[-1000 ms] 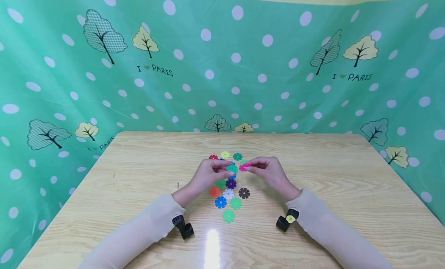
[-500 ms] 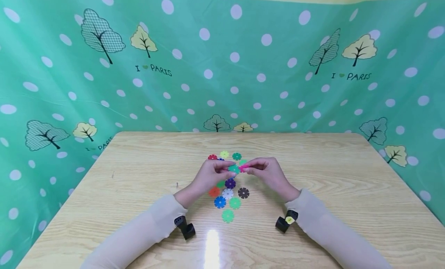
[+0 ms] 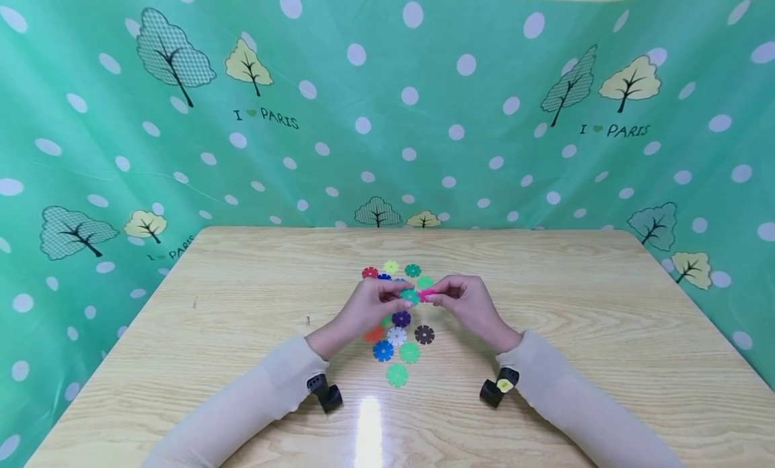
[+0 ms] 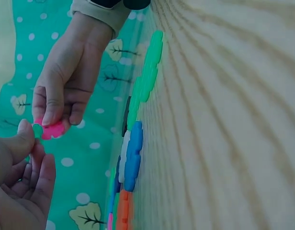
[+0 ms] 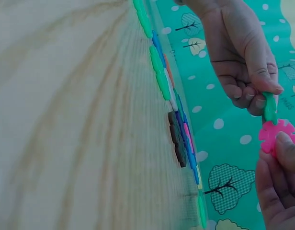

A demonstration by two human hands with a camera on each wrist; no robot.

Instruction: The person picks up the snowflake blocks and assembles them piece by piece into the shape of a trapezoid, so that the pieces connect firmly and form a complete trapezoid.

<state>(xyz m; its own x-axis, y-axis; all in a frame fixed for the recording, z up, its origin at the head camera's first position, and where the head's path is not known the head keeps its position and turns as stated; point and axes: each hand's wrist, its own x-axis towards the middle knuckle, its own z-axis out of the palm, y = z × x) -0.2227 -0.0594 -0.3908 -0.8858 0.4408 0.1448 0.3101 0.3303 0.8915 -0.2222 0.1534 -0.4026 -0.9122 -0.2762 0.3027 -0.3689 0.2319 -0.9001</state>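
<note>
Between thumb and fingers, my left hand point(image 3: 371, 302) pinches a green notched disc point(image 3: 409, 296). My right hand point(image 3: 465, 300) pinches a pink notched disc point(image 5: 277, 136) by its edge. Both discs are held above the table, and their edges meet, the green one turned at an angle to the pink one. In the right wrist view the green disc point(image 5: 270, 108) touches the pink disc's upper rim. How deep the slots sit in each other cannot be seen. My left fingers partly cover the green disc in the head view.
Several loose notched discs lie flat beneath and around my hands, among them a purple disc point(image 3: 401, 319), a white disc point(image 3: 396, 336), a dark brown disc point(image 3: 424, 334) and a blue disc point(image 3: 383, 351). They rest on a wooden table point(image 3: 593, 306). A patterned green cloth point(image 3: 387, 78) hangs behind.
My left hand has moved slightly right, bringing the green disc from apart to touching the pink disc. The right hand has stayed nearly in place. The discs on the table lie unchanged.
</note>
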